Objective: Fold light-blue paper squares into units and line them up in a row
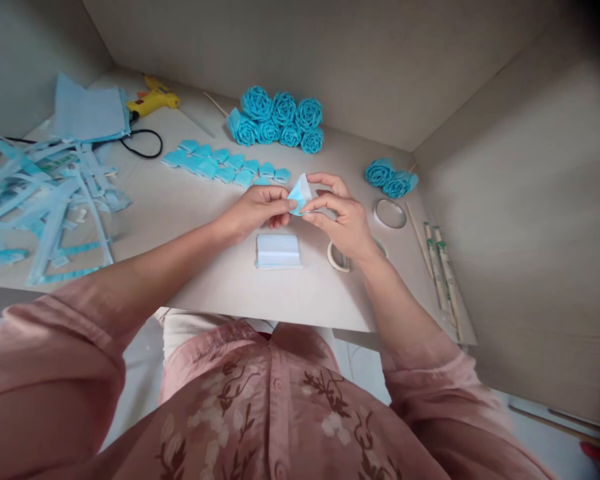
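Note:
Both my hands hold one small folded piece of blue and white fabric (301, 193) above the table. My left hand (260, 210) pinches its left edge between thumb and fingers. On the other side, my right hand (341, 217) grips the lower right edge with thumb and a finger, its index finger against the white top. Just below lies a stack of pale blue fabric pieces (278, 251). Behind my hands, folded blue petals (215, 163) lie in rows. A roll of tape (338, 256) is partly hidden under my right hand.
Blue fabric roses (275, 117) lie at the back, two more roses (391, 177) at the right. A tape ring (390, 213) and wrapped sticks (443, 267) are near the right edge. On the left are a yellow glue gun (155, 100), fabric sheets (91, 110) and scrap strips (55, 207).

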A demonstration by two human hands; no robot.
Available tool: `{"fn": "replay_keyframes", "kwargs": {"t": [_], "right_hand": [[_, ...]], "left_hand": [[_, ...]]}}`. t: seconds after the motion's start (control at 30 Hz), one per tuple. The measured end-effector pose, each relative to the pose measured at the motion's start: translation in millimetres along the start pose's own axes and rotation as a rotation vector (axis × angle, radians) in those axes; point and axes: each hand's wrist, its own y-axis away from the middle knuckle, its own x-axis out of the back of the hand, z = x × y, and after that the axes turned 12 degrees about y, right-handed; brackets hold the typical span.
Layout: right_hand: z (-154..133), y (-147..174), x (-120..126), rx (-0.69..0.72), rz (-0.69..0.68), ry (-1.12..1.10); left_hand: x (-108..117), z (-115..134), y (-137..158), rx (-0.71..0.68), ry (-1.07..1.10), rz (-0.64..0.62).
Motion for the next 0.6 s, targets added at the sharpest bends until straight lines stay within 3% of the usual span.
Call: {"fn": "replay_keyframes", "kwargs": {"t": [0.4,0.6], "right_hand": [[0.6,0.7,-8.8,-0.204,0.023,-0.207],[3.3,-1.4,-12.0,-0.221,0.016,-0.292]], "left_hand": [[0.5,-5.8,-2.4,-0.108,-0.146,0.026],[0.6,-6.6,-2.9,-0.117,-0.170,0.012]]}}
